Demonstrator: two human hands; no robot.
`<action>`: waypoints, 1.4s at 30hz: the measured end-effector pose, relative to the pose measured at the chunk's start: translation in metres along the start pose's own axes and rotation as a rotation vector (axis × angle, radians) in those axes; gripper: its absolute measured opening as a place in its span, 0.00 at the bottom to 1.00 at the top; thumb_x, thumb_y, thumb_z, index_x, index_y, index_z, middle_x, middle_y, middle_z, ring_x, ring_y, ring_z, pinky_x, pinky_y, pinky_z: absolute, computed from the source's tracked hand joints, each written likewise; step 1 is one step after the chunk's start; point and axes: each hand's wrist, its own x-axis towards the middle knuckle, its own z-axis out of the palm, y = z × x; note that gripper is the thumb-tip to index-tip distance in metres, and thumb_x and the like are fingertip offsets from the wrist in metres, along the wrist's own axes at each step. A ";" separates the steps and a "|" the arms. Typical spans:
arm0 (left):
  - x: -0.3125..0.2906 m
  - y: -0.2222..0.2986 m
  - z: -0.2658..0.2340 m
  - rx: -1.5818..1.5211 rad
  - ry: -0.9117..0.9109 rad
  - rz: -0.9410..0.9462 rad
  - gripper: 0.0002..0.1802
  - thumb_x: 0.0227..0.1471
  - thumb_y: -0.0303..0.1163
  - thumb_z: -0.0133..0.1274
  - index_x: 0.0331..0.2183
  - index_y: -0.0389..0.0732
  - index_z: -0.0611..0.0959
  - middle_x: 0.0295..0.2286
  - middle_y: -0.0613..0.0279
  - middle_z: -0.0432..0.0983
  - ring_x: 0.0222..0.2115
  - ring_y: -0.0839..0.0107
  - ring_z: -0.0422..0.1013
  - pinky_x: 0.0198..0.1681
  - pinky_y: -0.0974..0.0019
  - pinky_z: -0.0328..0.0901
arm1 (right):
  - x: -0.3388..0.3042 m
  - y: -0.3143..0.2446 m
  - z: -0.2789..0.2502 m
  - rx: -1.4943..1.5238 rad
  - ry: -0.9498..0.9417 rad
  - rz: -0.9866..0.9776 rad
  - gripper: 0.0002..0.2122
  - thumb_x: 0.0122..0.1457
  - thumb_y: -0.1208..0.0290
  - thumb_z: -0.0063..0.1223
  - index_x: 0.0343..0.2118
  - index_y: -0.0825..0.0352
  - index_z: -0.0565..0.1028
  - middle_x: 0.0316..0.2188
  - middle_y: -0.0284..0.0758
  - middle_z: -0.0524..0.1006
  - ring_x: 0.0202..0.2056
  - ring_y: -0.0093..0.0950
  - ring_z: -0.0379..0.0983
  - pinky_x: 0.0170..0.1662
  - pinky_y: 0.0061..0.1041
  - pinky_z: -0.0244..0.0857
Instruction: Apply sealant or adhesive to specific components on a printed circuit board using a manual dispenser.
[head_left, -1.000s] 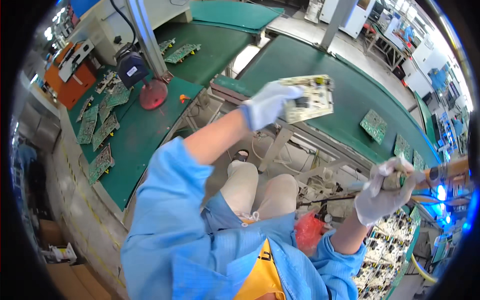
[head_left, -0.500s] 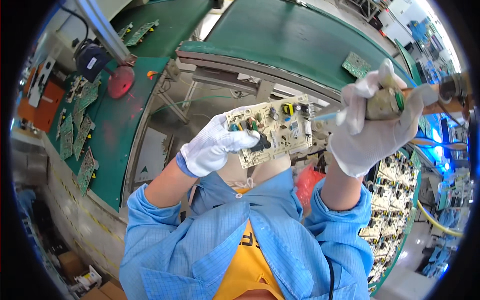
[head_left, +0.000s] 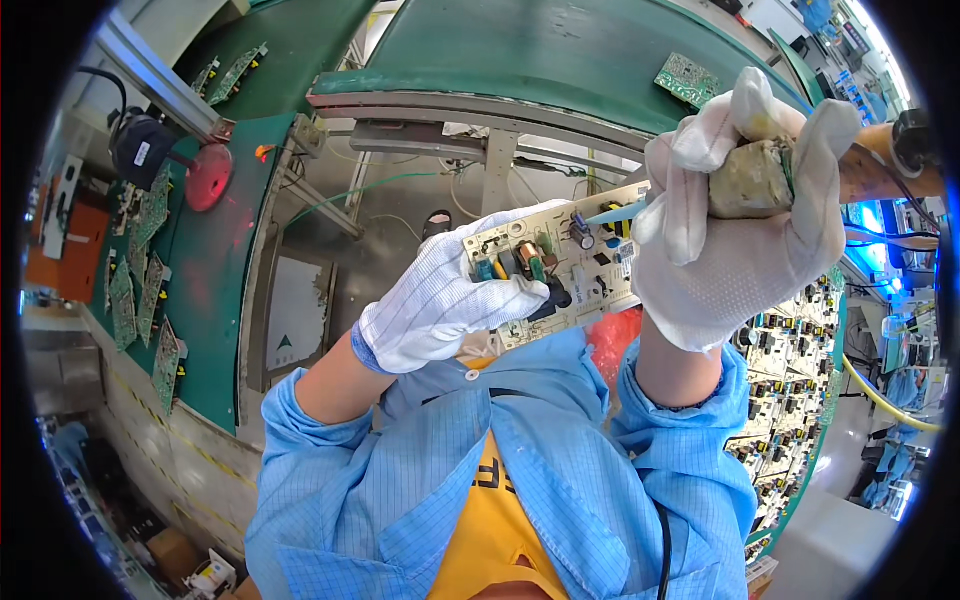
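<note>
A green conveyor belt (head_left: 500,45) spans the top of the frame, its metal-edged near side bending with the lens. A green table (head_left: 215,300) fills the left, beside a pale floor (head_left: 165,430) with yellow stripes; blue light glows at the right rim.

The circuit board (head_left: 585,272) is at the centre of the frame, in front of the blue smock (head_left: 440,450), below the belt's near edge. Its component side faces up toward the camera, and its long axis climbs gently from lower left to upper right.

The gloved left hand (head_left: 435,290) pinches the board's left end, thumb on the component face and the other fingers mostly hidden. The gloved right hand (head_left: 735,250) curls around a tan, block-like piece (head_left: 752,180); a pale blue pointed tip (head_left: 615,213) pokes out leftward from this hand over the board's upper edge. Whether the tip touches a component cannot be told.

The right hand covers the board's right end, and the left thumb hides part of its lower left. Another board (head_left: 686,80) lies on the belt at upper right. More boards lie on the left table, near a red round base (head_left: 210,178). At lower right, rows of boards (head_left: 785,400) stand close together; a red bag (head_left: 612,345) shows just below the held board.
</note>
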 end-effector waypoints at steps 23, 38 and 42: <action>-0.014 0.029 -0.003 0.792 0.055 0.418 0.17 0.35 0.23 0.56 0.34 0.35 0.79 0.31 0.56 0.78 0.38 0.51 0.74 0.42 0.52 0.67 | 0.002 -0.001 0.013 -0.009 0.224 -0.049 0.22 0.63 0.54 0.34 0.37 0.71 0.74 0.20 0.39 0.72 0.18 0.22 0.66 0.17 0.22 0.53; -0.027 0.017 -0.006 0.784 0.103 0.383 0.28 0.34 0.16 0.55 0.44 0.39 0.76 0.38 0.52 0.76 0.41 0.50 0.73 0.46 0.50 0.65 | -0.001 -0.013 0.002 -0.104 0.396 0.065 0.23 0.63 0.53 0.35 0.35 0.71 0.74 0.21 0.40 0.72 0.17 0.22 0.65 0.17 0.20 0.54; -0.026 0.019 -0.001 0.784 0.198 0.369 0.35 0.33 0.13 0.52 0.49 0.39 0.73 0.41 0.54 0.75 0.43 0.49 0.71 0.46 0.50 0.65 | -0.003 -0.003 -0.018 -0.086 0.052 0.000 0.22 0.63 0.53 0.34 0.34 0.71 0.73 0.22 0.41 0.73 0.10 0.22 0.59 0.15 0.20 0.52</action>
